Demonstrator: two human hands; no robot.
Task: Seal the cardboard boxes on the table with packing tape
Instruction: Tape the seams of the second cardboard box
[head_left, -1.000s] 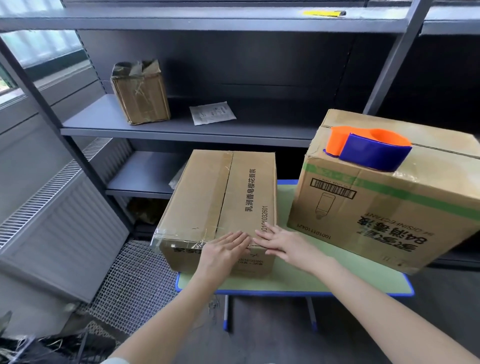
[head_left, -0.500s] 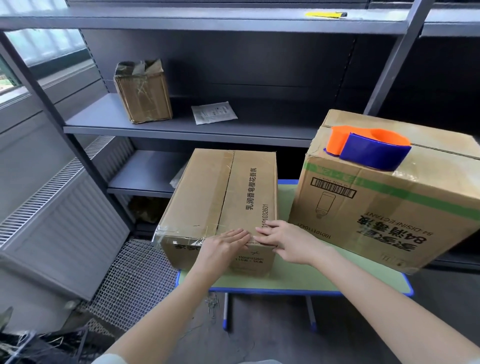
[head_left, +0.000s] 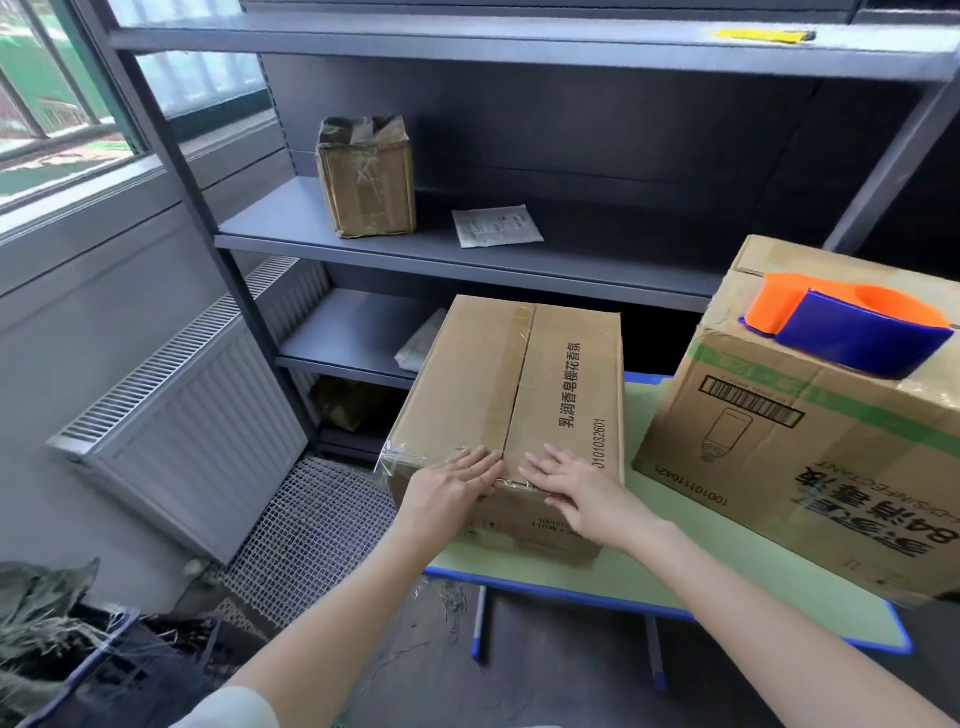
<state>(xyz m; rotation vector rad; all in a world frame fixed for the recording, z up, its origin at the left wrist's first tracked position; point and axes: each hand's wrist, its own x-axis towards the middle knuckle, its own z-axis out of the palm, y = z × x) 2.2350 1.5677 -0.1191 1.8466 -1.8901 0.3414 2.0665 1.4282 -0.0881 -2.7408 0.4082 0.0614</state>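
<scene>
Head view, lower centre: left hand (head_left: 448, 492) and right hand (head_left: 577, 493) press flat, fingers straight, on the near edge of the smaller box (head_left: 470, 374), apparently over tape.

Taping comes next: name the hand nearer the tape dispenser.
Right. The right hand rests on the smaller box, left of the tape dispenser atop the larger box; the left hand sits beside it, farther left.

Matt brown cardboard box (head_left: 511, 395) with glossy clear tape along its seam, smooth orange-and-blue plastic tape dispenser (head_left: 852, 325) at three o'clock, matt grey metal shelving (head_left: 467, 254), crinkled paper sachet (head_left: 497, 226)
</scene>
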